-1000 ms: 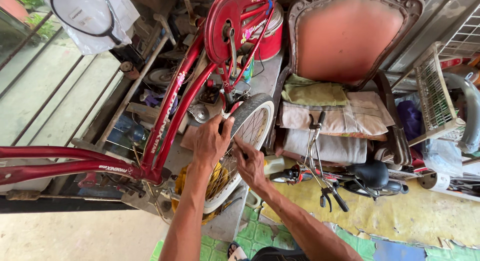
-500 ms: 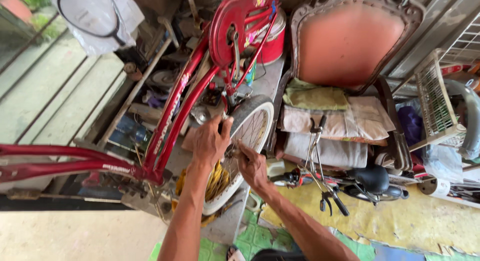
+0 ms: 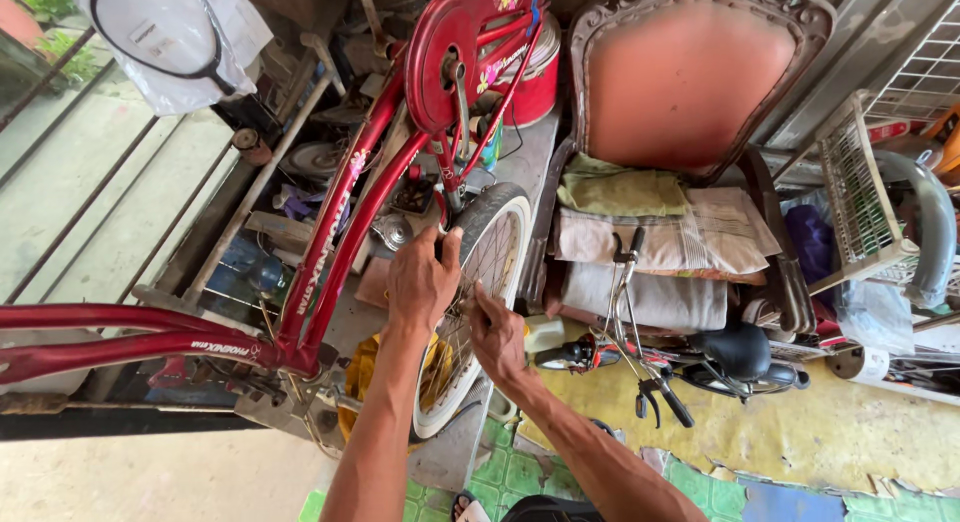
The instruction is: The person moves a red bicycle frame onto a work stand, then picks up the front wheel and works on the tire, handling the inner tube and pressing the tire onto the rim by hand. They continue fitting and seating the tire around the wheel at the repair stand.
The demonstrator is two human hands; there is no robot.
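Here, the left hand (image 3: 422, 278) is curled over the tyre of a bicycle wheel (image 3: 478, 282), fingers pressed round the rubber near the top of the rim, thumb up against the tread. The right hand (image 3: 497, 334) sits just beside it, lower on the wheel, its fingertips pinched on a spoke; whether a small tool lies between them I cannot tell. The wheel, white-walled with a dark tread, belongs to a red bicycle frame (image 3: 340, 232) that stands upside down, its red chain guard (image 3: 450, 52) high in the view. To the right, close by the wheel, lies a smaller bicycle's handlebar (image 3: 625, 312) with a black saddle (image 3: 740, 350) near it. Behind stands an ornate chair (image 3: 690, 82) with a salmon-pink back, folded cloths (image 3: 650, 232) stacked on its seat. A white wire basket (image 3: 860, 197) leans at the far right.
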